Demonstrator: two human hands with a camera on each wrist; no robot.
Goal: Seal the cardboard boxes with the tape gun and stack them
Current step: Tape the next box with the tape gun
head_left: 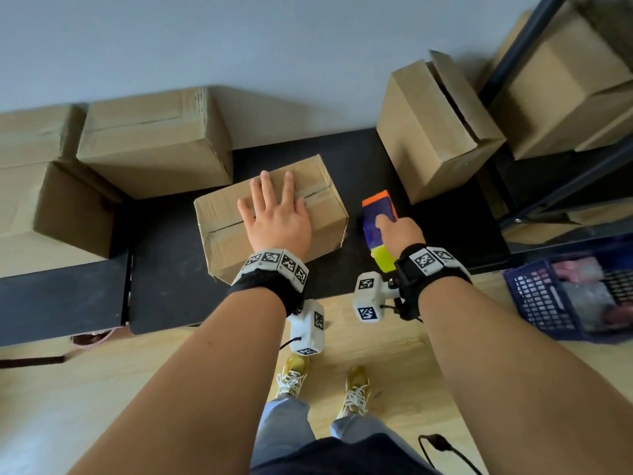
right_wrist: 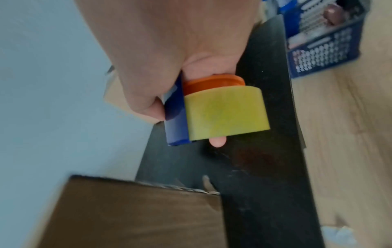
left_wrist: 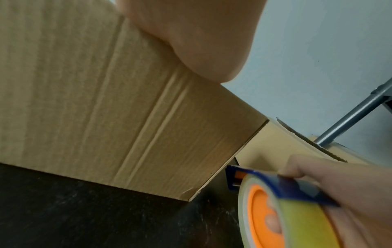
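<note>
Box: the box (head_left: pixel 274 214) is plain brown cardboard with its flaps closed and the seam showing along the top, on the black table (head_left: pixel 164 296).
Axis: long side runs from near left to far right.
Left hand: the left hand (head_left: pixel 275 214) lies flat on the lid, fingers straight.
Right hand: the right hand (head_left: pixel 399 233) grips the tape gun (head_left: pixel 378 231), a blue, orange and yellow one just right of the box, nose pointing away.
Room: grey wall, wood floor, more boxes (head_left: pixel 154 138) around, blue crate (head_left: pixel 575 293) at right.

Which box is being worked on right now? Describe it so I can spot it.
On the black table against the wall, look at the middle: the small cardboard box sitting askew. It alone has the left hand flat on its closed flaps, with the tape gun beside it.
</note>
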